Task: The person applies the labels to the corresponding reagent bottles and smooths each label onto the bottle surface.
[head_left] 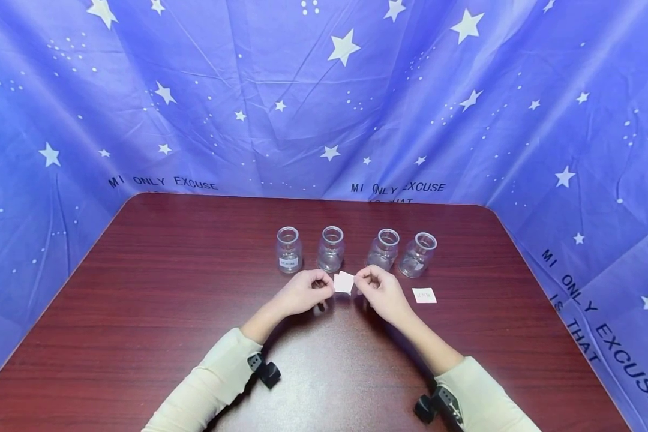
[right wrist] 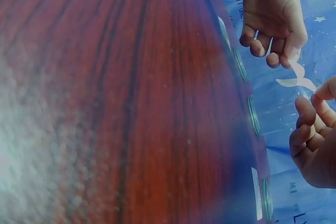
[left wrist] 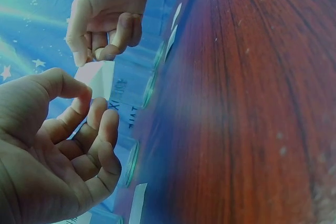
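In the head view my left hand [head_left: 306,292] and right hand [head_left: 383,295] face each other above the table, with a small white paper label [head_left: 344,282] between them. Thumb and forefinger of each hand pinch it at opposite sides. Seen from the right wrist, the label [right wrist: 297,82] shows two curved layers spread apart, joined near the right fingertips [right wrist: 316,99]. The left wrist view shows its flat face [left wrist: 98,78] at the left fingertips. Behind the hands stand a glass jar bearing a label [head_left: 288,262] and several other open glass jars [head_left: 331,255].
A white label with handwriting [head_left: 424,295] lies on the table to the right of the right hand. Another white paper piece [left wrist: 137,203] shows low in the left wrist view. The dark red wooden table [head_left: 156,288] ends at a blue star-print curtain [head_left: 281,138].
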